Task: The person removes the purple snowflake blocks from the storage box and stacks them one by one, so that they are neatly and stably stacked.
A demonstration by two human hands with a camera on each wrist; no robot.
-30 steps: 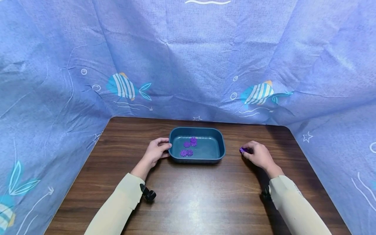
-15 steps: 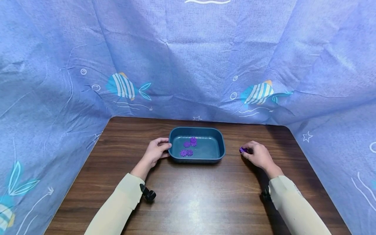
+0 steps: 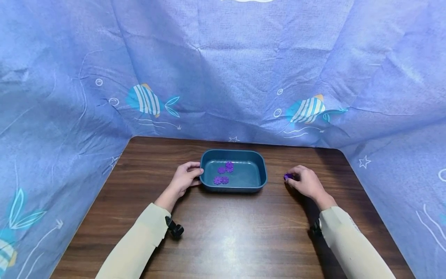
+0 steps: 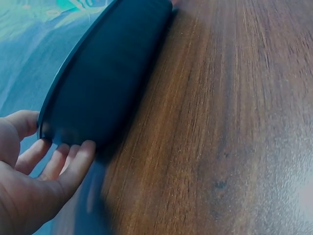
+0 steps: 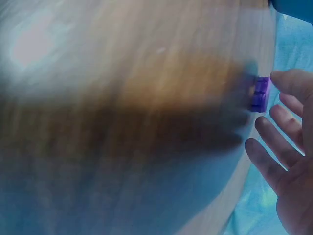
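Observation:
A dark teal plastic tray (image 3: 244, 190) sits on the table with several purple snowflake discs (image 3: 222, 170) lying in its left half. My left hand (image 3: 184, 179) grips the tray's left end, its fingertips at the rim and outer wall; in the left wrist view the hand (image 4: 49, 176) shows at the lower left. To the right of the tray, my right hand (image 3: 306, 184) has thumb and fingers round a small purple piece (image 3: 288, 176), low over the table. The right wrist view shows this piece as a short purple stack (image 5: 260, 94) at the fingertips, the other fingers spread.
The brown wood-grain table (image 3: 223, 232) reflects a bright glare near its front. Behind and at both sides hangs a blue cloth (image 3: 237, 77) printed with fish. A black wrist camera (image 3: 175, 230) sticks out beside the left sleeve.
The head view has shifted slightly, so the table appears a little higher. Both hands, the tray and the purple pieces keep their places.

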